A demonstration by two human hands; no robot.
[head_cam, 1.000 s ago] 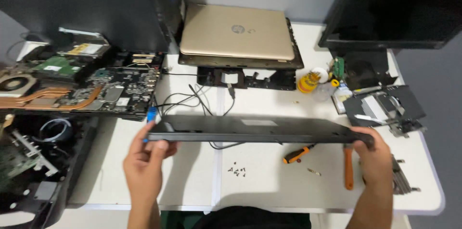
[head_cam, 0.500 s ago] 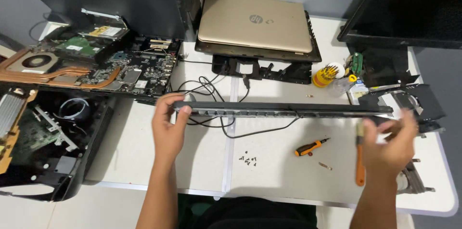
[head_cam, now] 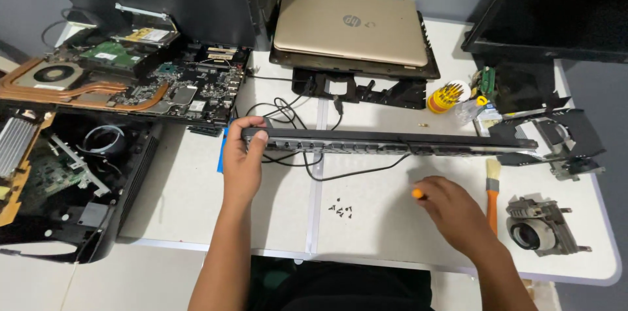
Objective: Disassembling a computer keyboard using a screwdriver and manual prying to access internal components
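Observation:
My left hand grips the left end of a long black laptop keyboard panel, held nearly edge-on above the white table. Its right end reaches toward black brackets. My right hand is lower, over the table, closed around a small orange-handled screwdriver of which only the orange end shows. Several small black screws lie on the table between my hands.
A gold laptop lies on black parts at the back. A bare motherboard with copper heat pipes and an open black chassis are left. An orange brush, a small fan unit and a bit holder are right.
My right hand let go of the panel's right end, dropped to the table and took the orange screwdriver. My left hand still holds the panel, now more edge-on.

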